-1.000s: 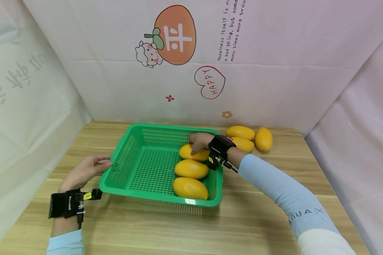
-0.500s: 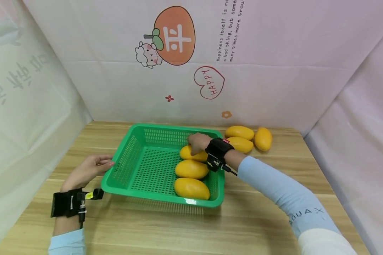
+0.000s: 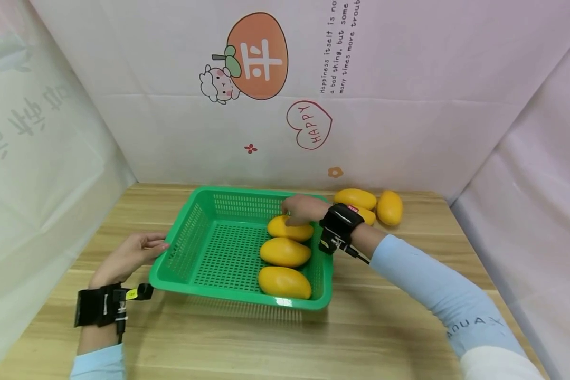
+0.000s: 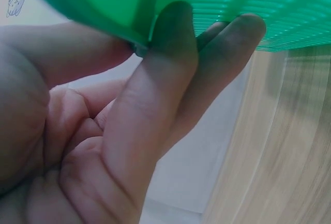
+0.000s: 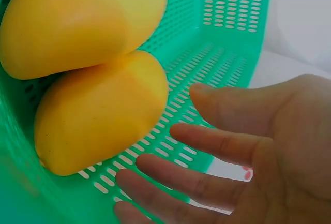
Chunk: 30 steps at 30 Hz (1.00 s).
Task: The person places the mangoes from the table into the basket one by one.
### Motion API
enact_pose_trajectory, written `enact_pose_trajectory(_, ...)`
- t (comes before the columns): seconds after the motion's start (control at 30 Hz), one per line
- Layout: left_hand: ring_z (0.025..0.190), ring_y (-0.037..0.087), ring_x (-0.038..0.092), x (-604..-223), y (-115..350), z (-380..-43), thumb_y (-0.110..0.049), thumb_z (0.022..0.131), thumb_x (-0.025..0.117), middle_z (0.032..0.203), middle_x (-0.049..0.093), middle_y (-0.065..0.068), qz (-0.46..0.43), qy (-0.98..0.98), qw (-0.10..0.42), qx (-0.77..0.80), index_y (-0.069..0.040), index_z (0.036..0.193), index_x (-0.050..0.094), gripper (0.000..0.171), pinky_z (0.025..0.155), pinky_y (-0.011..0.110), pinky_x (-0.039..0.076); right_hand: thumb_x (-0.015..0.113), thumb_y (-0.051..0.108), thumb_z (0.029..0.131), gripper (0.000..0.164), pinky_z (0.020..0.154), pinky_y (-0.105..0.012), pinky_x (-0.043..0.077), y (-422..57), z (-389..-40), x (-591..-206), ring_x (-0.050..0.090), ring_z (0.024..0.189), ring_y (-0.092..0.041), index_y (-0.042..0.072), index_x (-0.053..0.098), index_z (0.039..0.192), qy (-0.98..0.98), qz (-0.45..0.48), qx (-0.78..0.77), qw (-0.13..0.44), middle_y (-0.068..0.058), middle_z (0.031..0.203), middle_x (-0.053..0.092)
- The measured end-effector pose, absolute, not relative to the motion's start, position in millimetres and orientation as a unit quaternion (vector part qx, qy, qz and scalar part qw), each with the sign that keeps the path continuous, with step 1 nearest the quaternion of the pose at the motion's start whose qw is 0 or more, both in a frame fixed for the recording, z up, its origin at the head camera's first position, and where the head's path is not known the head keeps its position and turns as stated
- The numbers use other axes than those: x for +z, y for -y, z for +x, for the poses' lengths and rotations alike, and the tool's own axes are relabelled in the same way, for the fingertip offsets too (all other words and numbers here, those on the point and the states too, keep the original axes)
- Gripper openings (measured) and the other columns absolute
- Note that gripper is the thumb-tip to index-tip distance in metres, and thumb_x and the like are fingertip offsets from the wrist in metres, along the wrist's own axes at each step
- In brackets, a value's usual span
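My left hand (image 3: 125,257) grips the left rim of a green plastic basket (image 3: 176,232); in the left wrist view the thumb and fingers (image 4: 165,53) lie on either side of that rim. Three yellow mangoes lie side by side along the basket's right end: a front mango (image 3: 285,282), a middle mango (image 3: 285,252) and a back mango (image 3: 290,228). Above the back one is my right hand (image 3: 304,207). The right wrist view shows its fingers (image 5: 170,180) spread and relaxed, apart from the nearest mango (image 5: 103,113), with nothing held.
Three more mangoes lie on the wooden table (image 3: 361,316) behind the basket's right corner: one at the back (image 3: 354,199), one partly behind the right wrist strap (image 3: 367,216), and one at the right (image 3: 389,208). White printed cloth (image 3: 408,132) encloses the table's back and sides.
My right hand has let go of the back mango and shifted slightly to the right. The left hand keeps its hold on the basket, which has barely moved.
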State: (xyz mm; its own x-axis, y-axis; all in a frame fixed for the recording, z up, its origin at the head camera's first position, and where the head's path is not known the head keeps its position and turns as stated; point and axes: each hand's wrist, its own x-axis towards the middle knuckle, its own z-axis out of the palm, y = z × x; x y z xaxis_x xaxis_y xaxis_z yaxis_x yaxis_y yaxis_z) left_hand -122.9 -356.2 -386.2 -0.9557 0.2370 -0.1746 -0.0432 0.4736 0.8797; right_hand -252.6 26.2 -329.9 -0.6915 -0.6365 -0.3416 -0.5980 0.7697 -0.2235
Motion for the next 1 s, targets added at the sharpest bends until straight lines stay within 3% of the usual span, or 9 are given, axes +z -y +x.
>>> enact_pose_trajectory(0.13,0.094,0.01,0.066,-383.5,355.0,-123.2,-0.021,0.097,0.051,0.118,0.059,0.029,0.057,-0.85,0.138,0.505,0.012,0.136,0.037,0.053,0.081,0.031,0.056,0.06,0.022,0.092,0.034,0.084,-0.034,0.051,-38.8,-245.0,-324.8,0.058,0.1,-0.022,0.005,0.06,0.121,-0.913,-0.362,-0.057,0.18,-0.012,0.123,0.059)
enact_pose_trajectory(0.27,0.095,0.01,0.065,-380.5,355.1,-122.3,-0.022,0.098,0.051,0.118,0.058,0.029,0.058,-0.855,0.136,0.497,0.012,0.136,0.036,0.054,0.081,0.03,0.056,0.061,0.023,0.092,0.033,0.07,-0.029,0.049,-51.7,-236.0,-324.2,0.056,0.081,-0.018,0.006,0.061,0.12,-0.909,-0.371,-0.085,0.173,-0.009,0.104,0.064)
enact_pose_trajectory(0.37,0.095,0.012,0.065,-380.3,355.4,-121.4,-0.025,0.097,0.051,0.118,0.059,0.027,0.05,-0.857,0.134,0.494,0.011,0.136,0.037,0.055,0.081,0.029,0.056,0.061,0.021,0.091,0.03,0.066,-0.026,0.048,-59.6,-231.6,-324.1,0.056,0.078,-0.016,0.006,0.062,0.118,-0.903,-0.381,-0.115,0.165,-0.007,0.096,0.064)
enact_pose_trajectory(0.6,0.094,0.014,0.066,-384.9,354.7,-121.3,-0.023,0.097,0.051,0.117,0.06,0.028,0.053,-0.847,0.141,0.51,0.012,0.135,0.038,0.054,0.081,0.03,0.056,0.058,0.018,0.093,0.025,0.07,-0.025,0.052,-81.6,-230.8,-319.8,0.06,0.085,-0.014,0.01,0.062,0.116,-0.897,-0.362,-0.206,0.144,-0.004,0.099,0.066)
enact_pose_trajectory(0.83,0.092,0.014,0.066,-386.3,355.7,-122.3,-0.025,0.097,0.052,0.114,0.062,0.026,0.053,-0.852,0.136,0.503,0.011,0.135,0.039,0.054,0.079,0.029,0.057,0.059,0.013,0.092,0.022,0.077,-0.034,0.055,-108.7,-240.9,-311.9,0.064,0.09,-0.019,0.009,0.061,0.113,-0.891,-0.354,-0.275,0.076,-0.007,0.099,0.068)
enact_pose_trajectory(1.0,0.092,0.014,0.067,-387.3,355.6,-122.2,-0.023,0.097,0.052,0.114,0.061,0.027,0.05,-0.848,0.136,0.509,0.011,0.135,0.039,0.053,0.08,0.029,0.057,0.058,0.014,0.092,0.025,0.079,-0.037,0.054,-128.4,-247.9,-311.5,0.063,0.093,-0.022,0.008,0.06,0.117,-0.9,-0.326,-0.284,0.063,-0.009,0.102,0.067)
